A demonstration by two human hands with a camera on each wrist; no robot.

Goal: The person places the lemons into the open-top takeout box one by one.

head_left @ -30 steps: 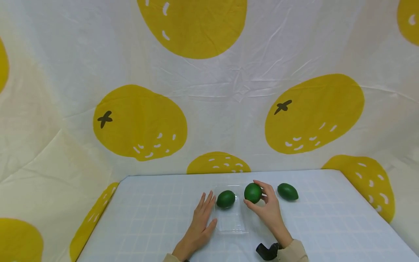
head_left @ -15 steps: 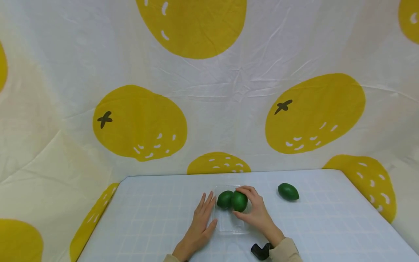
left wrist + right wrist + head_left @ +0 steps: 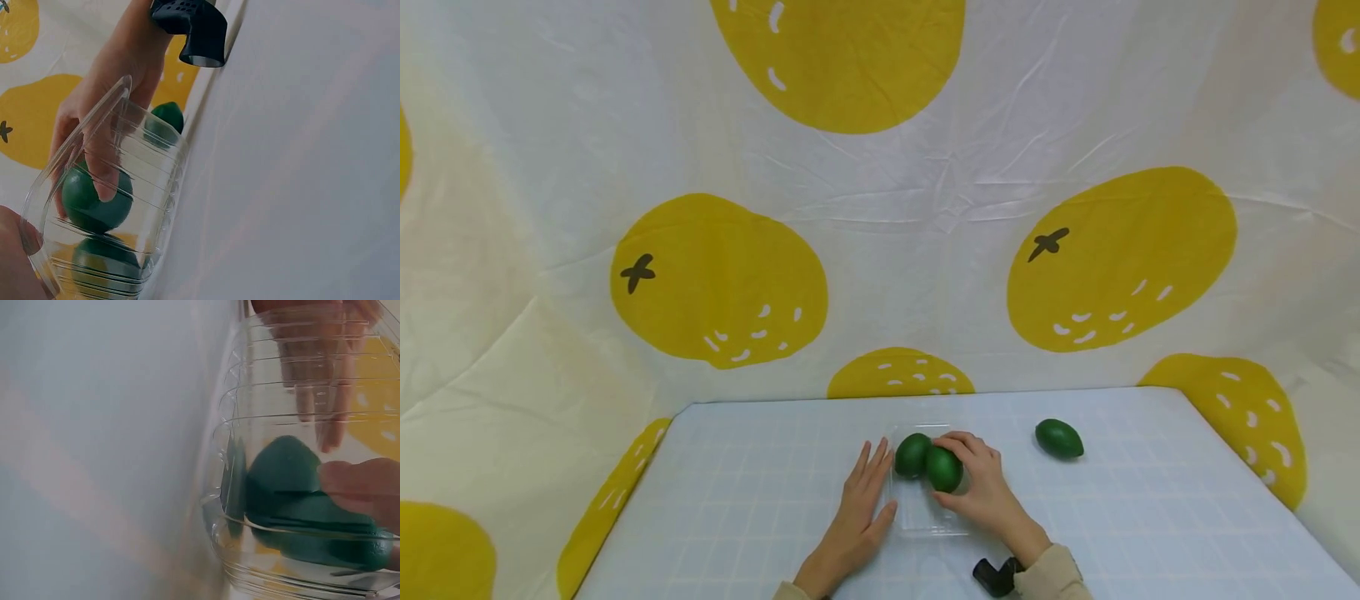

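A clear plastic container (image 3: pixel 925 512) stands in front of the person, its see-through wall filling much of the left wrist view. Thumb and fingers of my right hand (image 3: pixel 991 493) grip a green lime (image 3: pixel 943 471) inside it, on the right of the far half. Against that fruit lies a second lime (image 3: pixel 912 456), to the left. My left hand (image 3: pixel 859 510) lies along the container's left side, fingers straight and the tips at the rim. In the right wrist view, the right thumb (image 3: pixel 365 487) presses on green fruit seen through the plastic.
A third lime (image 3: pixel 1059 439) lies on the pale checked tablecloth (image 3: pixel 760 492), right of the container. The black wrist camera (image 3: pixel 995 577) sits by the right sleeve. Behind the table hangs a white cloth (image 3: pixel 917 275) printed with yellow fruit.
My right hand has carried its lime leftward from the container's right edge to inside it, beside the other lime, then slightly nearer the person. The left hand has stayed put.
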